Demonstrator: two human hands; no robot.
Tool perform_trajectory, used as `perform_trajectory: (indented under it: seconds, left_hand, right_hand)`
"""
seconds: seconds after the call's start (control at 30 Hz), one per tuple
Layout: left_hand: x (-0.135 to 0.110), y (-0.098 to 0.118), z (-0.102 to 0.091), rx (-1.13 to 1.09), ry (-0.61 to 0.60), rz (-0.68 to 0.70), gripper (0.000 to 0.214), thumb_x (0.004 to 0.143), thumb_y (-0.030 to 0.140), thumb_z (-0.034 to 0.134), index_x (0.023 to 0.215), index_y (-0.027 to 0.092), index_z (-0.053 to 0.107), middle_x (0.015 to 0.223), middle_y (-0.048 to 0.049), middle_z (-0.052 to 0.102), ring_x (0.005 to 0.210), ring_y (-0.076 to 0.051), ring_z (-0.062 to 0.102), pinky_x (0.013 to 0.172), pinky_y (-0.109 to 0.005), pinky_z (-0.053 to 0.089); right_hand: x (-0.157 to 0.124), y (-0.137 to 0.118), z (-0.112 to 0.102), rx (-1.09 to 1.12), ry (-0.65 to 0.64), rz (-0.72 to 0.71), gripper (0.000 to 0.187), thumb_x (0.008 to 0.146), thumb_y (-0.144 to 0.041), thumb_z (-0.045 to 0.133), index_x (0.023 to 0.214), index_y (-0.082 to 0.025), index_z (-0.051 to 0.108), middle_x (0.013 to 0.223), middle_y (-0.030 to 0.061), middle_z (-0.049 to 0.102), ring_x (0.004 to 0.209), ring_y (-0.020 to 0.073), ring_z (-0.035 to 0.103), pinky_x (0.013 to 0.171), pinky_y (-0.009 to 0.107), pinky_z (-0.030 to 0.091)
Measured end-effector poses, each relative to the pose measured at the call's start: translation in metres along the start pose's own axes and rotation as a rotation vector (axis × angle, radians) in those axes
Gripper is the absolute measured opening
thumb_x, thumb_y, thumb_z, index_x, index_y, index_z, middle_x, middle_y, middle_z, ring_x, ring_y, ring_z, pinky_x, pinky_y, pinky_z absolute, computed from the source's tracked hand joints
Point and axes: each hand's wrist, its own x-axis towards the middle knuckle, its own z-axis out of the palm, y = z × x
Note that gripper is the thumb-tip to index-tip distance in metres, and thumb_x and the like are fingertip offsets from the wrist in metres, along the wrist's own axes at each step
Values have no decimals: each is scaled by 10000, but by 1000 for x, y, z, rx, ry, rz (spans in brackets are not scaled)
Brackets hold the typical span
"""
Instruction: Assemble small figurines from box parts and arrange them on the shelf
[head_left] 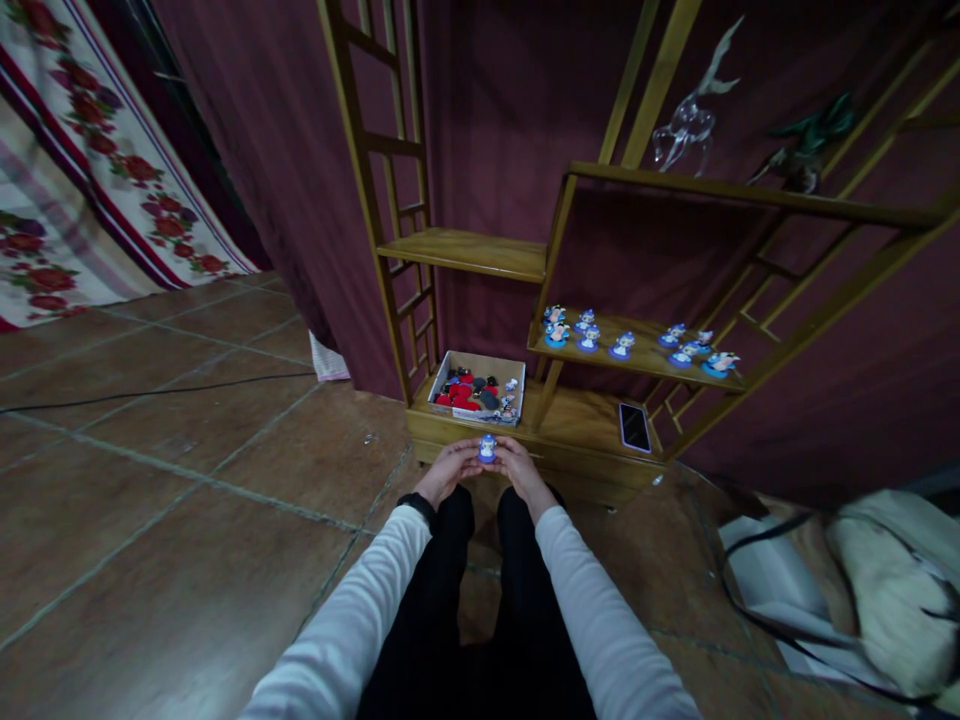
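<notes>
Left hand (pixel 450 468), fingers curled, grips the left side of a small blue figurine (pixel 487 449). Right hand (pixel 520 468), likewise curled, grips its right side. The figurine is upright between the two hands, just before the front edge of the wooden shelf unit's bottom board (pixel 577 415). At that board's left end stands an open cardboard box (pixel 487 362) of red and black pieces. On the middle board, matching blue figurines (pixel 622 345) stand in loose rows. A phone (pixel 634 427) lies flat near the bottom board's right end. A glass deer (pixel 686 125) stands on the top board.
</notes>
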Motion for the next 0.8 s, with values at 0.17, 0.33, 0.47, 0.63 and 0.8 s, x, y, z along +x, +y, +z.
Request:
perform_trajectory:
  seconds: [0.17,0.33,0.47,0.63,0.8]
  left_hand:
    - [0,-1,-2,9,-10,35,336,625,149,706,949,125,621,750,-62,677,595,-103,620,584,-209,495]
    - [5,-6,-2,20,21,64,284,612,148,724,876,99,635,725,-66,674,548,-88,600,528,-178,476]
    - [7,-10,-2,7,16,72,282,598,124,731,862,93,638,737,-65,679,535,-81,597,528,-176,474]
    - [7,-12,1,7,22,64,250,594,127,731,826,85,647,694,-66,678,522,-91,599,525,-183,470]
    - [4,-12,7,-15,24,79,200,616,140,716,796,89,647,653,-53,659,507,-87,587,517,-183,462]
  right_hand:
    - [1,2,-1,8,-74,22,307,633,-263,641,925,-185,585,786,24,652,682,140,625,695,324,513]
    - [0,7,0,-30,-96,-21,352,613,-321,686,917,-182,574,862,27,639,679,123,622,672,287,503]
    - [2,10,-1,-26,-78,-24,369,586,-345,706,882,-172,570,834,26,641,636,117,618,638,278,501]
    - [3,11,0,-18,-71,-9,356,560,-337,727,825,-154,574,733,22,643,570,120,607,595,277,495]
    - [1,9,1,8,-61,-35,328,566,-325,719,820,-163,588,729,16,645,576,126,607,613,295,499]
